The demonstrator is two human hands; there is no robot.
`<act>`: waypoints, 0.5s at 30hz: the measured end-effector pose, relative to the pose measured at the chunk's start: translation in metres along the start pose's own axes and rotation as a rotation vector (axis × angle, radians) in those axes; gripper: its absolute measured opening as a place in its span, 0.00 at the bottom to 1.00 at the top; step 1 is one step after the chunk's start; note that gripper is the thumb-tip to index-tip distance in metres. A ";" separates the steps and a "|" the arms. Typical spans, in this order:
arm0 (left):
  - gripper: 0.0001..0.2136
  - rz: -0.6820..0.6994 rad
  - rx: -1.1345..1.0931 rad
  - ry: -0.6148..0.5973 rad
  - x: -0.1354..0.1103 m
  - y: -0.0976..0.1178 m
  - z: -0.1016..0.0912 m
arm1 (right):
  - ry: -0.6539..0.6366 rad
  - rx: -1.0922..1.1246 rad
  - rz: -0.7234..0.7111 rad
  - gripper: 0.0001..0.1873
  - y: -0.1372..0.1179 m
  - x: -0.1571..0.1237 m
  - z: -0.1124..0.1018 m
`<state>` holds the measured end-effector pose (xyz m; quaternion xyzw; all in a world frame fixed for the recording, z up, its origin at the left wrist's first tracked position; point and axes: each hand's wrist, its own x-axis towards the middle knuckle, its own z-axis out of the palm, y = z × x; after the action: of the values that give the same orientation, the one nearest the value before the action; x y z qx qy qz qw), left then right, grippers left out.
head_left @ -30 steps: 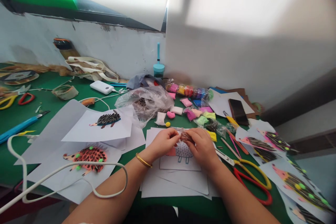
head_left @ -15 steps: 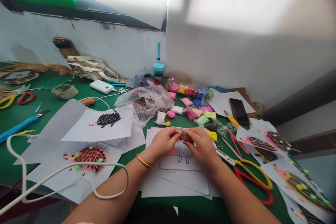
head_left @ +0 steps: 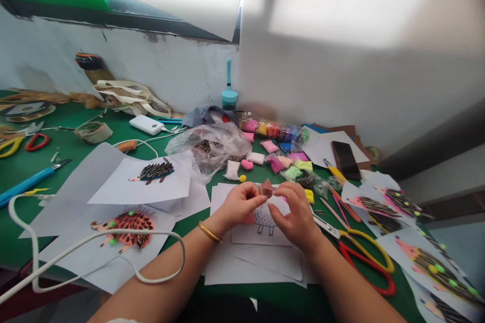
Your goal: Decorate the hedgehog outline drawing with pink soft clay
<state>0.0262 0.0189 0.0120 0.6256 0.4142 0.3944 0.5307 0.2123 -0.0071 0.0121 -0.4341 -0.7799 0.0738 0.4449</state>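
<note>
My left hand point(head_left: 238, 204) pinches a small brown lump of clay point(head_left: 266, 188), which seems to sit in a clear wrapper, just above a white sheet with a drawn hedgehog point(head_left: 264, 218). My right hand point(head_left: 295, 212) is curled beside it, with its fingertips at the wrapper's right side. Both hands hover over a stack of white paper point(head_left: 257, 257) on the green table point(head_left: 56, 156). A gold bangle point(head_left: 207, 232) circles my left wrist.
Coloured clay packets point(head_left: 278, 154) and a plastic bag of seeds point(head_left: 212, 149) lie behind my hands. Red and yellow scissors point(head_left: 364, 257) rest at the right, near finished hedgehog pictures point(head_left: 394, 204). Two hedgehog sheets point(head_left: 129, 224) and a white cable point(head_left: 94, 247) lie at the left. A phone point(head_left: 343, 159) sits at the back right.
The brown clay has come up out from between my hands and now stands visible at my left fingertips. My right hand has shifted slightly right and down.
</note>
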 end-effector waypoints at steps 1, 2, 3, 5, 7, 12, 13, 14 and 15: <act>0.14 0.036 0.077 0.031 -0.001 0.000 0.002 | -0.025 0.050 0.011 0.07 -0.002 0.000 0.000; 0.13 0.082 0.168 0.054 -0.002 -0.001 0.003 | -0.058 0.092 0.029 0.06 -0.004 0.000 -0.001; 0.12 0.146 0.265 0.067 -0.004 -0.001 0.005 | -0.088 0.120 0.056 0.07 -0.005 0.000 0.000; 0.09 0.292 0.439 0.068 -0.006 -0.001 0.007 | -0.131 0.146 0.101 0.09 -0.006 0.002 0.001; 0.09 0.389 0.548 0.044 -0.006 -0.001 0.007 | -0.178 0.164 0.108 0.10 -0.004 0.002 0.002; 0.11 0.406 0.537 -0.072 -0.003 0.000 0.002 | -0.278 0.244 0.089 0.12 0.003 0.004 0.000; 0.12 0.388 0.478 -0.111 -0.002 0.000 0.001 | -0.303 0.277 0.089 0.12 0.004 0.004 -0.002; 0.12 0.364 0.406 -0.149 -0.002 0.002 -0.001 | -0.326 0.314 0.092 0.11 0.005 0.005 -0.004; 0.12 0.335 0.327 -0.180 -0.001 0.003 -0.002 | -0.345 0.349 0.101 0.11 0.005 0.005 -0.006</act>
<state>0.0245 0.0180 0.0152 0.7957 0.3140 0.3473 0.3844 0.2189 -0.0016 0.0159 -0.3701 -0.7970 0.3024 0.3693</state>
